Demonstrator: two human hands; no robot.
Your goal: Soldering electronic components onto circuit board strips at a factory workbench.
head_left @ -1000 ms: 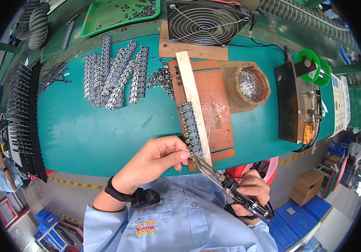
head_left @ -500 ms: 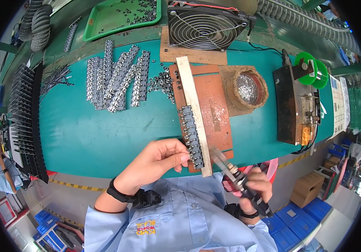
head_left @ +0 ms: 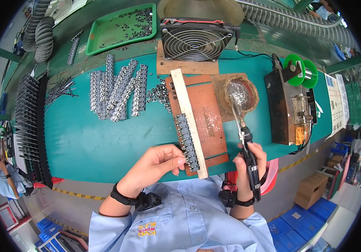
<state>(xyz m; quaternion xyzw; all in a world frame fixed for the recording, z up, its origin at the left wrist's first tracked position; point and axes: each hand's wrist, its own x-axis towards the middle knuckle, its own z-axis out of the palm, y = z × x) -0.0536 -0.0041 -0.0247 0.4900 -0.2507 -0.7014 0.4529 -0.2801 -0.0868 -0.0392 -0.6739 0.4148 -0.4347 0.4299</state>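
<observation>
In my right hand (head_left: 242, 174) is a soldering iron (head_left: 247, 145), gripped by its black handle. Its tip reaches over the near left rim of a round brown pot (head_left: 254, 97) with silvery metal bits inside. With thumb and fingers closed, my left hand (head_left: 157, 161) pinches at the left edge of a strip of small circuit boards (head_left: 187, 145), near its close end; anything between those fingertips is too small to make out. The strip lies along a pale wooden bar (head_left: 190, 122) on a reddish-brown board (head_left: 210, 138).
Several board strips (head_left: 121, 90) and a heap of small black parts (head_left: 158, 95) lie left of the brown board. Beyond are a green tray (head_left: 92, 42) and a fan (head_left: 194, 45). A box with a green reel (head_left: 294, 69) stands right; a rack of leaded parts (head_left: 31, 113) stands left.
My right hand has carried the soldering iron up and away from the near end of the wooden bar to the pot. My left hand stays at the strip; the view has shifted slightly.
</observation>
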